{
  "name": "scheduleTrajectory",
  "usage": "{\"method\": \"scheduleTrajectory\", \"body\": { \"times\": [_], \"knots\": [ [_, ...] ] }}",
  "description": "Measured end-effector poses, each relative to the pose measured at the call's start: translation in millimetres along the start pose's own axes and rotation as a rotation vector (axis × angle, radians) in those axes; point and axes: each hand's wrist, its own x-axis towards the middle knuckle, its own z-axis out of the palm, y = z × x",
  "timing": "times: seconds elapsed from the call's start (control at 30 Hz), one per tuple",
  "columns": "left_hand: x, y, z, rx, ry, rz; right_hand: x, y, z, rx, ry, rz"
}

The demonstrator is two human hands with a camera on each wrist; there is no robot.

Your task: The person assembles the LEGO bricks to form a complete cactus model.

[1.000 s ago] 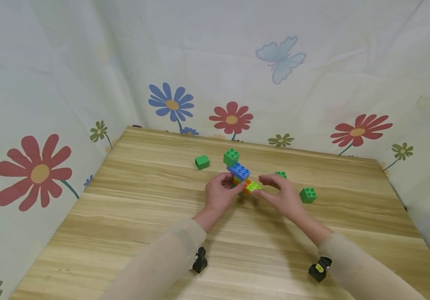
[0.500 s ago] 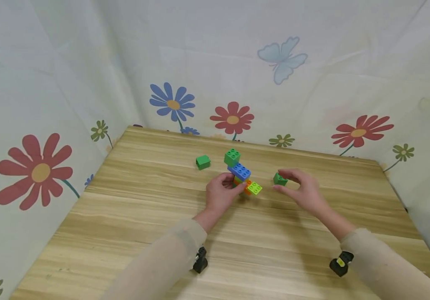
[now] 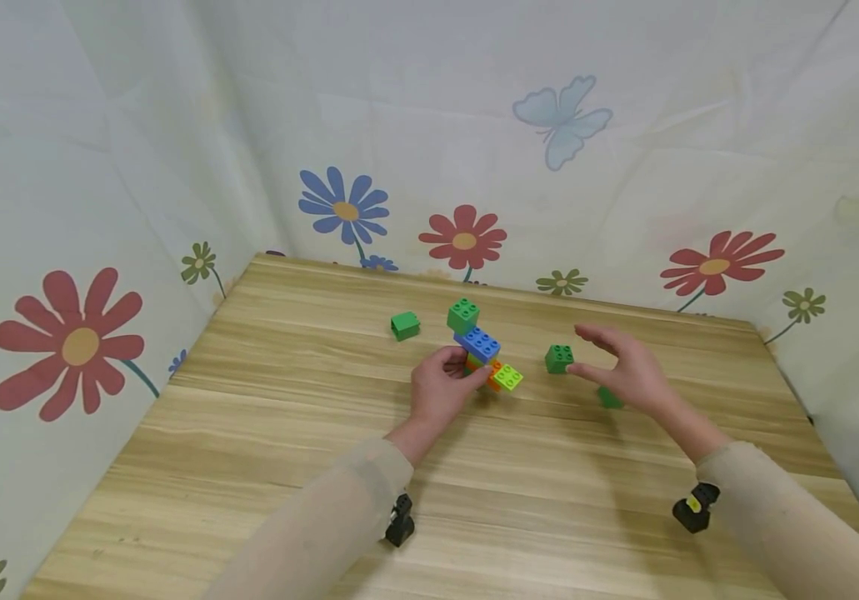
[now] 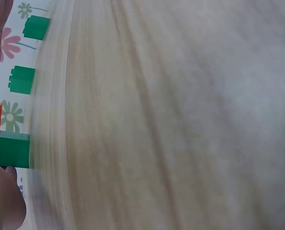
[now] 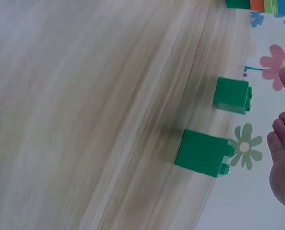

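My left hand (image 3: 438, 385) grips a stack of toy building bricks near its base. On the stack a blue brick (image 3: 480, 342) bears a green brick (image 3: 463, 316), and a lime brick (image 3: 507, 377) juts out to the right over an orange one. The bottom green brick (image 4: 14, 150) shows in the left wrist view. My right hand (image 3: 630, 377) hovers to the right with thumb and fingers spread apart, holding nothing. Left of its thumb stands a loose green brick (image 3: 559, 359); another green brick (image 3: 609, 398) is partly hidden beneath the hand.
A further green brick (image 3: 405, 326) lies on its side, behind and left of the stack. All rest on a wood-grain table (image 3: 287, 358). A flowered curtain (image 3: 399, 108) closes off the back and sides.
My right hand has moved away from the lime brick, past the nearer loose green brick, and over toward the rightmost one. My left hand has kept its hold on the stack.
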Motion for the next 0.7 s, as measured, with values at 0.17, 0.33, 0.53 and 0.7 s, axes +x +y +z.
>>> {"method": "scheduleTrajectory", "body": {
  "times": [0.17, 0.33, 0.53, 0.7],
  "knots": [
    [-0.8, 1.1, -0.4, -0.007, -0.002, -0.006, 6.0, 5, -2, -0.004, -0.045, -0.003],
    [-1.2, 1.7, -0.3, -0.003, -0.005, -0.007, 13.7, 13, -1, 0.008, -0.101, 0.009],
    [-2.0, 2.3, 0.0, -0.005, -0.003, -0.011, 21.6, 23, 3, 0.039, -0.154, 0.011],
    [-1.9, 2.3, 0.1, -0.002, 0.003, -0.007, 26.7, 25, 7, 0.054, -0.188, 0.011]
  ]
}}
